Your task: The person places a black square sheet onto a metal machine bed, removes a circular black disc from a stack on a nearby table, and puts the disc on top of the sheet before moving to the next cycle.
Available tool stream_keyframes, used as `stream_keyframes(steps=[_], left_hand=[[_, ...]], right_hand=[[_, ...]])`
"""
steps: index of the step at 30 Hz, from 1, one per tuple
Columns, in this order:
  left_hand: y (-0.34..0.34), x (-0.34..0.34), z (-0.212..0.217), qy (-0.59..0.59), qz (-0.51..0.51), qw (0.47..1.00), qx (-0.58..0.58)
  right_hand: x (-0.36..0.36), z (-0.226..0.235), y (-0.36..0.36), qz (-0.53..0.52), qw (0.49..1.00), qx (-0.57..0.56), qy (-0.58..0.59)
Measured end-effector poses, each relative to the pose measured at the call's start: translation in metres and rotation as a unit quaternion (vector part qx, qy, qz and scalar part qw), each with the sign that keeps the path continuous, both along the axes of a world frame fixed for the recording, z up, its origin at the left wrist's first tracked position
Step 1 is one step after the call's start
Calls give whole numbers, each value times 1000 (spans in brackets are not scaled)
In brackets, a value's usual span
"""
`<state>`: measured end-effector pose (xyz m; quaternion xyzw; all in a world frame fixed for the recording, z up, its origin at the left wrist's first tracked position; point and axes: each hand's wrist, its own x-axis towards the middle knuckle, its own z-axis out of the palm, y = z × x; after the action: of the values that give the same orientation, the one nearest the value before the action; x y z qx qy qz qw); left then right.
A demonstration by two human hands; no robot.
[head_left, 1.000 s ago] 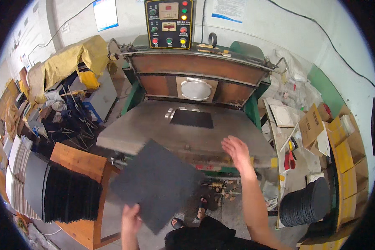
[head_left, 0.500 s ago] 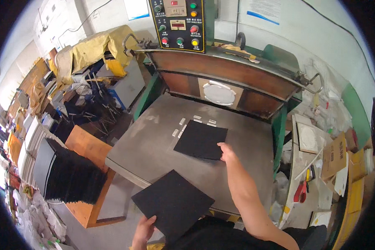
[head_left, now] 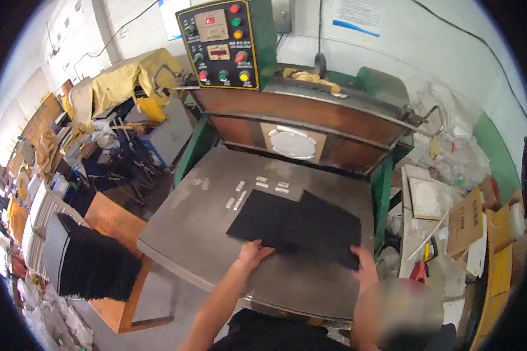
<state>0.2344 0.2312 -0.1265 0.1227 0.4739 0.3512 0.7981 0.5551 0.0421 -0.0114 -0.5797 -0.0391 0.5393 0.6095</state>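
Note:
Two dark square sheets lie side by side, partly overlapping, over the grey machine bed [head_left: 187,205]. The left black sheet [head_left: 255,213] has its far-left edges beside several small white blocks [head_left: 240,186]. At its near edge is my left hand [head_left: 256,254], fingers closed on the sheet's rim. The right black sheet [head_left: 328,225] is turned at an angle to it. My right hand [head_left: 364,266] pinches that sheet by its right edge. Whether the right sheet rests on the bed or is slightly raised, I cannot tell.
Behind the bed stands a raised brown press plate [head_left: 228,105] with a white oval piece [head_left: 293,143]. A control panel [head_left: 219,47] rises above. At left, a stack of black sheets [head_left: 99,257] sits on a wooden stand [head_left: 116,216]; at right, a cluttered side table [head_left: 445,257] holds red-handled scissors [head_left: 418,272].
My left hand has brought its sheet from the front edge onto the bed. My right hand has moved right and nearer, shifting the other sheet that way. The view has tilted slightly.

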Motion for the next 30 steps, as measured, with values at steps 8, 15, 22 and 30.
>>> stream_keyframes(steps=[8,15,22,30], left_hand=[[-23,20,30,180,-54,977,100],[16,131,35,591,-251,478,599],[37,156,4,608,-306,454,574],[-66,73,132,-123,-510,810,262]], right_hand=[[-21,-76,-241,14,914,-242,-327],[-103,39,-211,13,860,-304,-410],[-161,54,-232,-287,948,35,-132],[-252,64,-236,-408,908,69,-56]])
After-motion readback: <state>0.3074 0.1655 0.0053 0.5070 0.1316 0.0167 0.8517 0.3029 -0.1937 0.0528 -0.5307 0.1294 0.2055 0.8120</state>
